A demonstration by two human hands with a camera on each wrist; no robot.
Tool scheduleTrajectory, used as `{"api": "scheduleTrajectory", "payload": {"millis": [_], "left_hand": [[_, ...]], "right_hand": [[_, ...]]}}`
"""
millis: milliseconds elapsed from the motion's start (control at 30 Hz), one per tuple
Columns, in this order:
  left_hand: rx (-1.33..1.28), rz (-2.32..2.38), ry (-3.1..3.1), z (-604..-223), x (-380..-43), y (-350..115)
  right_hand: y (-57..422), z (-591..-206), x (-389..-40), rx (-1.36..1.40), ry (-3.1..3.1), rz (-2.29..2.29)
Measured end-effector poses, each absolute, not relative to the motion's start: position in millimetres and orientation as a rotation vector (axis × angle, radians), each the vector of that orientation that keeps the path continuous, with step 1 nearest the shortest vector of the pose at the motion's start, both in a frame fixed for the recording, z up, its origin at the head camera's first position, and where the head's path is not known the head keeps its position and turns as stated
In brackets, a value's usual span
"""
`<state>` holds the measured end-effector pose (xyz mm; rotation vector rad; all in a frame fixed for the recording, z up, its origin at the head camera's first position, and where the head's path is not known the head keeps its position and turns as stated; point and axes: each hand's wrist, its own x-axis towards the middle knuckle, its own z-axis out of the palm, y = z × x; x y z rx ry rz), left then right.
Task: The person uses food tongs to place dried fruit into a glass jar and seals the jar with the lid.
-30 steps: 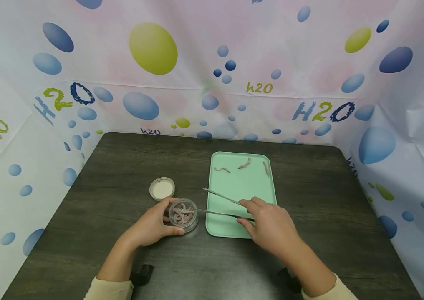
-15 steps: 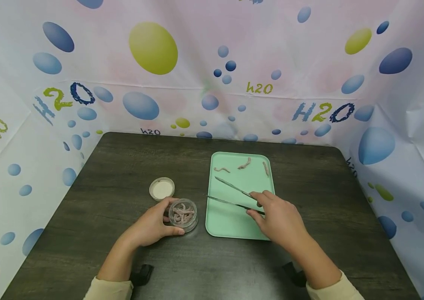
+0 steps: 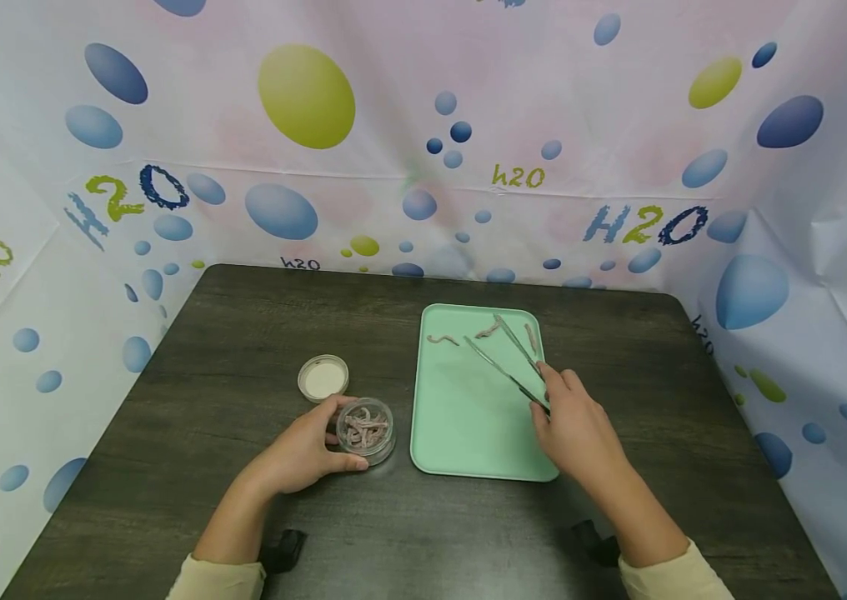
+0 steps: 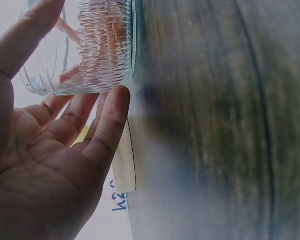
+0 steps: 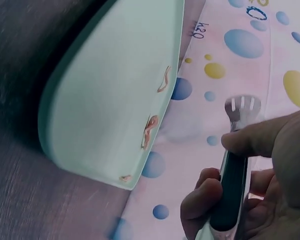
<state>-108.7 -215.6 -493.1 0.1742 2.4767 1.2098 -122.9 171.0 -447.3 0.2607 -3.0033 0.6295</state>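
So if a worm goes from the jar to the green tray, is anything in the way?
Nothing I can see. Just a strip of table lies between the jar and the tray. The lid is off, lying behind the jar, not in between.

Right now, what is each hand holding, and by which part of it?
The left hand holds the glass jar by its side; the right hand holds the tongs by their dark grip.

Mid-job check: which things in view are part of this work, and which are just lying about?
In use:
tongs, in the right grip
glass jar, in the left grip
green tray
pinkish strips, in jar and on tray

Just lying or hanging about, it seems:
round lid, on the table
patterned backdrop
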Motion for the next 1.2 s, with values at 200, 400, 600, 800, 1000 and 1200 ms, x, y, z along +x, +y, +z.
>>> {"api": "scheduleTrajectory", "payload": {"millis": [200, 400, 600, 800, 1000, 1200], "left_hand": [[0.184, 1.220, 2.470, -492.1, -108.5, -216.9], [0.180, 1.221, 2.469, -491.8, -109.1, -217.0], [0.172, 1.228, 2.465, -493.0, -109.5, -218.6], [0.169, 1.227, 2.467, -493.8, -109.9, -216.2], [0.165, 1.226, 2.458, -493.3, -109.7, -215.6], [0.175, 1.236, 2.456, -494.4, -109.3, -217.8]], "right_hand": [[178.3, -445.1, -130.8, 0.164, -3.083, 0.676], [184.0, -446.3, -138.5, 0.142, -3.129, 0.645], [187.9, -453.3, -144.9, 0.133, -3.159, 0.610], [191.2, -462.8, -152.4, 0.095, -3.198, 0.577], [192.5, -472.6, -159.1, 0.055, -3.274, 0.549], [188.5, -478.4, -164.6, 0.032, -3.304, 0.523]]}}
